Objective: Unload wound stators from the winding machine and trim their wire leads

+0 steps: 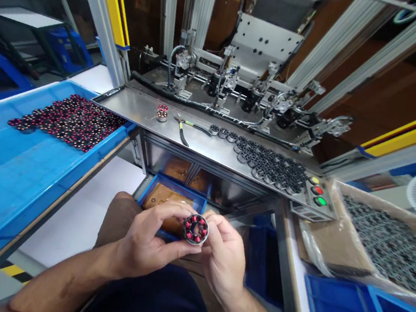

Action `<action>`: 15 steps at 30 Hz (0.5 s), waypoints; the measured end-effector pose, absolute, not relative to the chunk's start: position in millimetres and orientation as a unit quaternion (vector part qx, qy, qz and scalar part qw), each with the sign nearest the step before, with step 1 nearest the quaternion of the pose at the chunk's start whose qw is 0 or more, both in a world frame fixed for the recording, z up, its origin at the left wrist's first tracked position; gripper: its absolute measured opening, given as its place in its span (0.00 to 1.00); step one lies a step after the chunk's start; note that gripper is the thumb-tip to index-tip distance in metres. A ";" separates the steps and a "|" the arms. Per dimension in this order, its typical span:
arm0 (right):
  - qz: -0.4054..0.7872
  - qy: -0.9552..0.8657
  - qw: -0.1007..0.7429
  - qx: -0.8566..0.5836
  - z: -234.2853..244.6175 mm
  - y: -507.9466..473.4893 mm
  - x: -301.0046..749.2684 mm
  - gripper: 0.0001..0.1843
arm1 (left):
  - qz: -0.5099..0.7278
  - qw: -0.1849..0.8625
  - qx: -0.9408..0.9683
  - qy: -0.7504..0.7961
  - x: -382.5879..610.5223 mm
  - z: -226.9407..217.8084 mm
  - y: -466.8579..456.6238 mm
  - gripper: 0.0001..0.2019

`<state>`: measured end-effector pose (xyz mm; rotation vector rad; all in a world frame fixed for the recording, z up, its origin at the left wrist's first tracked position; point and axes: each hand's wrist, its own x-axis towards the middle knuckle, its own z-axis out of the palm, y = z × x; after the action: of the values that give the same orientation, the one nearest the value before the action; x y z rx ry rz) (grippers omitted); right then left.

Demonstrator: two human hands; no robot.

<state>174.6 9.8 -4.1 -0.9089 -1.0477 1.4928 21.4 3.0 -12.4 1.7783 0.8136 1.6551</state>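
A wound motor stator [194,236], a ring with red wire coils inside, is held up in front of my lap with its open face towards me. My left hand [151,237] wraps around its left side, thumb below and fingers above. At the stator's right edge, the thumb and fingers of my right hand [225,253] are pinched together against it. Whether they also grip a wire end cannot be made out. Beyond my hands, small red-wound stators [162,113] sit on the metal bench beside pliers [183,135] with green-and-black handles.
Many black unwound stators [267,163] crowd the bench's right half, near a button box [318,196]. Behind stands the winding machine [234,84]. A blue tray [12,163] at left bears many wound stators. A parts carton [332,250] and blue bin [341,306] lie right.
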 end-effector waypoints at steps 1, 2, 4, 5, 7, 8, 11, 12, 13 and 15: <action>0.622 -0.438 0.526 -0.380 -4.4 10.1 174.7 0.15 | 0.620 0.285 0.665 0.305 21.7 -12.0 3.0 0.33; 0.619 -0.437 0.530 -0.381 -4.8 10.4 174.8 0.16 | 0.620 0.282 0.665 0.305 22.0 -11.4 3.1 0.33; 0.614 -0.433 0.536 -0.385 -5.6 11.1 174.9 0.16 | 0.618 0.276 0.670 0.304 23.0 -10.5 3.4 0.33; 0.613 -0.429 0.539 -0.386 -5.9 11.5 174.9 0.16 | 0.617 0.273 0.673 0.303 23.4 -10.2 3.6 0.34; 0.615 -0.422 0.545 -0.383 -6.4 12.1 174.6 0.16 | 0.613 0.269 0.679 0.301 23.6 -10.2 3.7 0.33; 0.616 -0.421 0.547 -0.380 -6.5 12.2 174.4 0.16 | 0.611 0.267 0.682 0.300 23.3 -10.5 3.6 0.33; 0.614 -0.436 0.543 -0.371 -6.1 11.3 174.7 0.15 | 0.604 0.273 0.686 0.300 21.1 -11.2 2.0 0.34; 0.606 -0.452 0.541 -0.368 -5.8 10.7 175.3 0.15 | 0.599 0.286 0.682 0.309 20.2 -11.0 1.4 0.34; 0.589 -0.474 0.542 -0.366 -5.3 10.0 176.1 0.15 | 0.592 0.312 0.669 0.322 19.3 -10.3 1.0 0.33; 0.521 -0.537 0.555 -0.364 -3.9 8.7 178.4 0.13 | 0.575 0.410 0.621 0.340 18.0 -7.8 1.3 0.28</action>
<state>178.4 8.7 -3.9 -0.8609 -1.2681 1.2297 18.0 1.3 -7.8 1.5639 0.8568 1.4486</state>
